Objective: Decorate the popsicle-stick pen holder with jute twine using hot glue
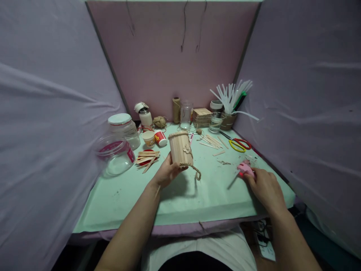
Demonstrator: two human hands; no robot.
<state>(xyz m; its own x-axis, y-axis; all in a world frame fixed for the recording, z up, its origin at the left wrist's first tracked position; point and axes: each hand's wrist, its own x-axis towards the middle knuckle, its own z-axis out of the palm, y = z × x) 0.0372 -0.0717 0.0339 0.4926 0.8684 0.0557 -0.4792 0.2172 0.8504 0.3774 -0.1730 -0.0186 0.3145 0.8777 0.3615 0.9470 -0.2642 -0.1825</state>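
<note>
Over the middle of the pale green surface [126, 205], up comes the action: the left hand [167, 171] is clamped around the lower part of a wooden cup [177, 149], and the cup is tilted slightly, clear of the cloth with its shadow beneath. Slats all round, braided trim at both ends, a small flower ornament [187, 149] on the side, and a loose braid tail [198, 174] dangling from the lower edge!

Across to the right side, the right hand [265, 186] has its fingers closed on a pink glue gun [245, 168], low over the surface, with a greyish rod [232, 180] slanting out toward the near left; some of those fingers are hidden from us.

Just beyond the gun, scissors [239, 145] with red and yellow handles lie spread, and loose wooden sticks [212, 140] are scattered to their left. Left of the cup, more sticks are heaped over something red, near an upright paper cup [148, 139] and a red cup [160, 138] tipped over. Along the back: twine ball [160, 122], brown spool [176, 111], glass jar [185, 114], stacked wooden squares [202, 117], and white sticks [229, 97] fanning from a pot [228, 122].
</note>
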